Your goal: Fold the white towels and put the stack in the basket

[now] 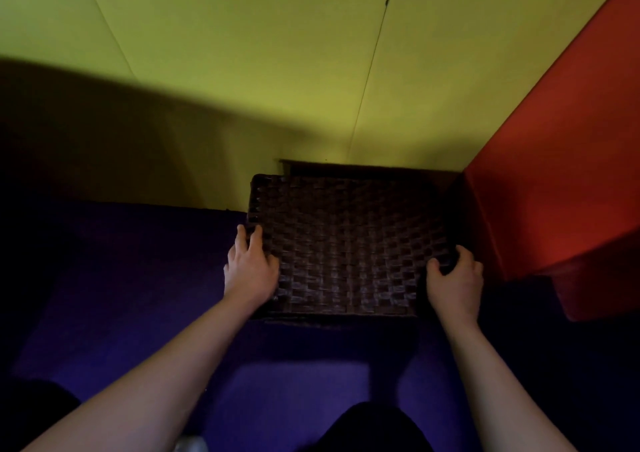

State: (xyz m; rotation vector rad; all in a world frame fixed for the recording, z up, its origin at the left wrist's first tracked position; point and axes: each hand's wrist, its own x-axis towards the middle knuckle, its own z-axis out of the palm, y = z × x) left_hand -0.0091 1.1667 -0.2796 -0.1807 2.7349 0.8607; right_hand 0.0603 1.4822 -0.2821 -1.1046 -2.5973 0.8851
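A dark brown woven basket [346, 244] sits on the purple floor against the yellow-green wall, showing a flat woven face toward me. My left hand [251, 268] is pressed against its left edge, fingers spread along the weave. On the opposite side, my right hand [455, 278] curls around the right edge with its fingers hooked over it. Both forearms reach in from the bottom of the view. No white towels are in sight; whether the woven face is a lid or a side I cannot tell.
A red panel or box [554, 174] stands close at the basket's right. The yellow-green wall [242, 71] runs behind. Purple carpet [138, 296] spreads to the left and toward me, deep in shadow. Dark clothing [377, 427] shows at the bottom.
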